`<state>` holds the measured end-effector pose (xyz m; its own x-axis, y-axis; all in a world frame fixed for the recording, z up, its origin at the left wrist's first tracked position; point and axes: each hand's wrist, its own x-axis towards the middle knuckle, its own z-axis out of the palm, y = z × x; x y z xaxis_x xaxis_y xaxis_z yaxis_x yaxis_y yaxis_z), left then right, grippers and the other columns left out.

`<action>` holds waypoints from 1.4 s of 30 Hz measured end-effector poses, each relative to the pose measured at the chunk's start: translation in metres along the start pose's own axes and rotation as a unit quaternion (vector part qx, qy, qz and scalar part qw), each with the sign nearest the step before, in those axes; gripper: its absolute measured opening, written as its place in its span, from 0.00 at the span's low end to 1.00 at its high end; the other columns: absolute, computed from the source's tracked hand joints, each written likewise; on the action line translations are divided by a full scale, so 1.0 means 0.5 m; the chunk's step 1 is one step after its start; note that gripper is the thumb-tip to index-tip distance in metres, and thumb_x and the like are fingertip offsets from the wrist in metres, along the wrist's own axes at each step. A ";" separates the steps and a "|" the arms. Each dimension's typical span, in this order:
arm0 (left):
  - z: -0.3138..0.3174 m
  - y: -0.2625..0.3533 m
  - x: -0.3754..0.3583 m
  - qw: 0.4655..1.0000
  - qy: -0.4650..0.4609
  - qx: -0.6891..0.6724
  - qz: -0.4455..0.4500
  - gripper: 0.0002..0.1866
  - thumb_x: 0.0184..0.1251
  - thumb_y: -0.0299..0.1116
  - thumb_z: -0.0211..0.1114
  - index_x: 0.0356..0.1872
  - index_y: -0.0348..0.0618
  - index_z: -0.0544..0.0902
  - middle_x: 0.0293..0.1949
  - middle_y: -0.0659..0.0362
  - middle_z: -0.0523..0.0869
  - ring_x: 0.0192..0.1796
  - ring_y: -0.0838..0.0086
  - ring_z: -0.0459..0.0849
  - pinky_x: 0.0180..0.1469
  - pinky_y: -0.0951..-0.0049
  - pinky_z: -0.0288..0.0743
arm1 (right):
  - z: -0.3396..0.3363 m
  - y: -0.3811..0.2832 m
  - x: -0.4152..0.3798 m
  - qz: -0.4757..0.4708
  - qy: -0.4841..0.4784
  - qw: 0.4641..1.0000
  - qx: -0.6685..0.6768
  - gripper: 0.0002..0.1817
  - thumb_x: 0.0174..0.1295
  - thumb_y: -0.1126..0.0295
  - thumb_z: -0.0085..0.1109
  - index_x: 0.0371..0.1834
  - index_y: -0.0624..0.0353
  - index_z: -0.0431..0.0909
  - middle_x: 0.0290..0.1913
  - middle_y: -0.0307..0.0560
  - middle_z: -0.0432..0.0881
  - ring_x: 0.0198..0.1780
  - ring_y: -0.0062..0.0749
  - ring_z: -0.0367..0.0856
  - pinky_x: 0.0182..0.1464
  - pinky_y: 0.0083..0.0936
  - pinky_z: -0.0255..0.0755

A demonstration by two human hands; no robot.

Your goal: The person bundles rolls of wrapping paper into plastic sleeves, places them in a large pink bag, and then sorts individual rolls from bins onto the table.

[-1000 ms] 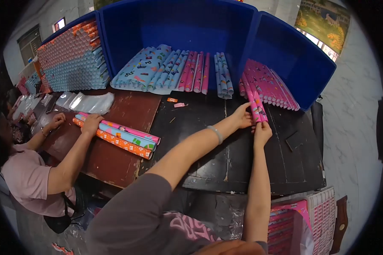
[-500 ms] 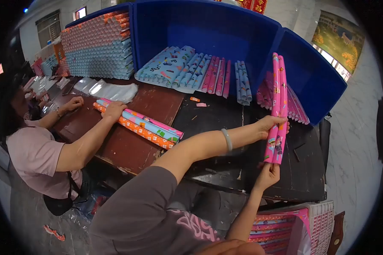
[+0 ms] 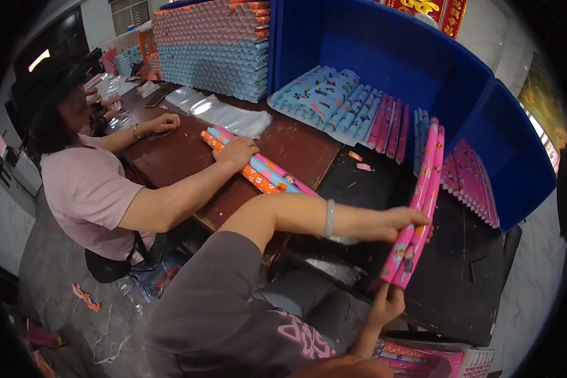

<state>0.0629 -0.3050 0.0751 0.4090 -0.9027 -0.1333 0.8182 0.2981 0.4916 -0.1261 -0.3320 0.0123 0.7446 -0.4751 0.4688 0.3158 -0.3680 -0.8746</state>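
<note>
Two pink patterned rolls stand side by side, tilted, over the black table. My left hand, with a pale bangle on its wrist, is wrapped round them at mid-length. At their lower end, my right hand pinches the bottom edge. Behind them, more pink rolls lean in a fan by the blue partition, and light-blue rolls lie next to a row of pink ones.
A co-worker at the left rests a hand on orange, blue and pink rolls. Stacked rolls, clear plastic sleeves and a blue partition stand or lie beyond. A crate of rolls is below the table.
The view has turned left, so the scene sits further right. Both my hands still hold the two pink rolls, which now tilt more. The co-worker's hand stays on the rolls.
</note>
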 end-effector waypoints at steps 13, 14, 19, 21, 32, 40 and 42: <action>-0.212 0.357 0.158 0.986 0.129 0.063 0.083 0.13 0.59 0.36 0.63 0.36 0.35 0.76 0.32 0.51 0.84 0.32 0.62 0.85 0.33 0.63 0.82 | 0.273 0.137 0.408 -0.058 -0.142 0.971 -0.185 0.13 0.65 0.68 0.45 0.26 0.66 0.70 0.18 0.54 0.77 0.22 0.50 0.78 0.27 0.41 0.70; -0.209 0.349 0.147 0.982 0.139 0.055 0.115 0.13 0.60 0.34 0.61 0.38 0.33 0.75 0.33 0.50 0.84 0.33 0.61 0.84 0.36 0.62 0.82 | 0.290 0.174 0.423 -0.071 -0.125 0.963 -0.227 0.14 0.64 0.67 0.45 0.25 0.65 0.70 0.19 0.57 0.77 0.25 0.54 0.78 0.30 0.45 0.69; -0.263 0.368 0.201 0.995 0.072 0.022 0.072 0.14 0.63 0.36 0.58 0.40 0.32 0.75 0.35 0.45 0.83 0.36 0.58 0.84 0.43 0.59 0.79 | 0.308 0.199 0.507 -0.034 -0.139 0.966 -0.215 0.14 0.64 0.65 0.45 0.27 0.65 0.72 0.23 0.60 0.78 0.28 0.57 0.78 0.33 0.47 0.69; -0.244 0.355 0.171 0.996 0.084 -0.012 -0.009 0.13 0.63 0.37 0.58 0.36 0.35 0.76 0.34 0.47 0.83 0.36 0.61 0.83 0.45 0.60 0.78 | 0.325 0.248 0.562 -0.046 -0.132 0.956 -0.256 0.14 0.63 0.64 0.45 0.30 0.65 0.74 0.27 0.62 0.79 0.33 0.57 0.79 0.36 0.47 0.70; -0.203 0.383 -0.024 0.956 0.215 0.192 0.050 0.30 0.63 0.41 0.60 0.59 0.31 0.65 0.58 0.44 0.71 0.61 0.58 0.71 0.60 0.62 0.69 | 0.407 0.298 0.650 -0.020 -0.087 0.945 -0.315 0.19 0.60 0.60 0.50 0.32 0.70 0.78 0.33 0.69 0.79 0.39 0.61 0.78 0.41 0.47 0.71; -0.088 0.334 -0.262 0.930 0.094 0.094 0.343 0.15 0.62 0.33 0.59 0.47 0.36 0.75 0.45 0.52 0.79 0.49 0.65 0.78 0.50 0.66 0.73 | 0.399 0.309 0.626 0.068 -0.137 0.988 0.025 0.15 0.65 0.64 0.48 0.33 0.68 0.73 0.19 0.51 0.80 0.13 0.30 0.74 0.17 0.25 0.66; -0.066 0.309 -0.342 0.901 0.073 0.126 0.409 0.14 0.64 0.31 0.57 0.47 0.36 0.75 0.44 0.53 0.79 0.48 0.67 0.78 0.50 0.67 0.73 | 0.379 0.286 0.603 0.114 -0.128 0.984 0.050 0.13 0.65 0.65 0.47 0.40 0.65 0.75 0.22 0.49 0.81 0.15 0.26 0.74 0.18 0.20 0.67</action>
<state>0.1325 -0.0945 0.1456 0.8970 -0.3581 0.2593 0.1092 0.7478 0.6548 0.2551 -0.3765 0.0050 0.9225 -0.3149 0.2233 0.1699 -0.1884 -0.9673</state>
